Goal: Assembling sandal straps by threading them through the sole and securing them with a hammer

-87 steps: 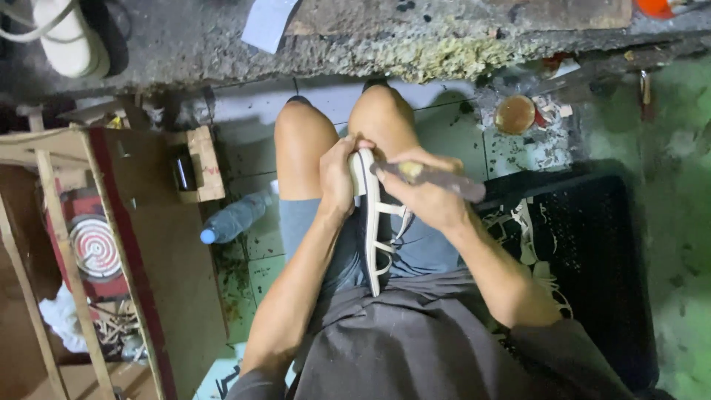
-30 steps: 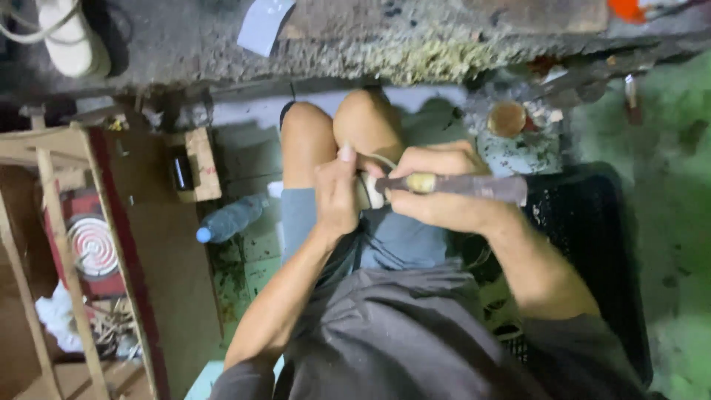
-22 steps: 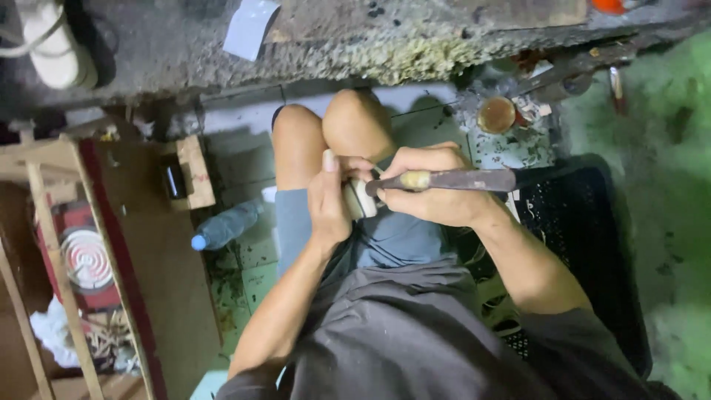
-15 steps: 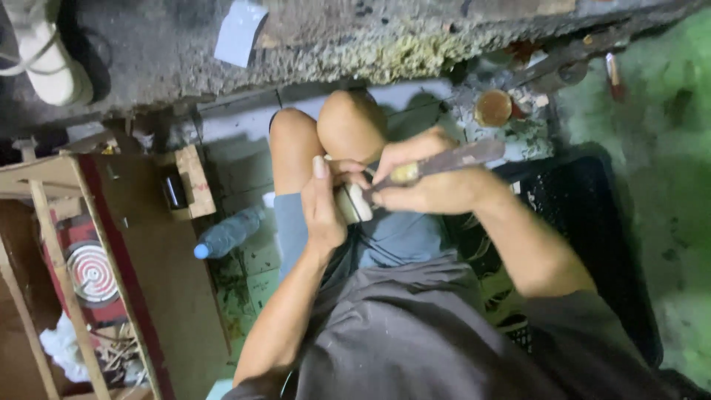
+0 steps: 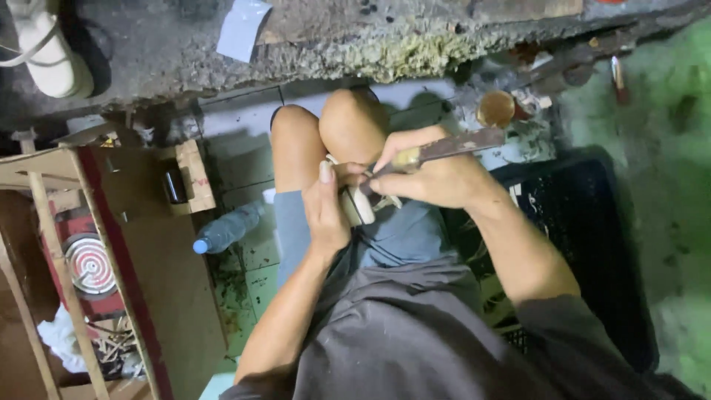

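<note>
The left hand (image 5: 329, 211) grips a pale shoe sole (image 5: 358, 205) on the lap, just below the knees. The right hand (image 5: 437, 178) is closed around a long-handled tool (image 5: 452, 148), whose handle has tilted upward since half a second ago.

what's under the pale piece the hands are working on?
The pale piece sits over the lap: blue-grey shorts show beneath it, bare knees just beyond. The left hand and right hand, which holds a knife, cover its sides and whatever supports it.
</note>
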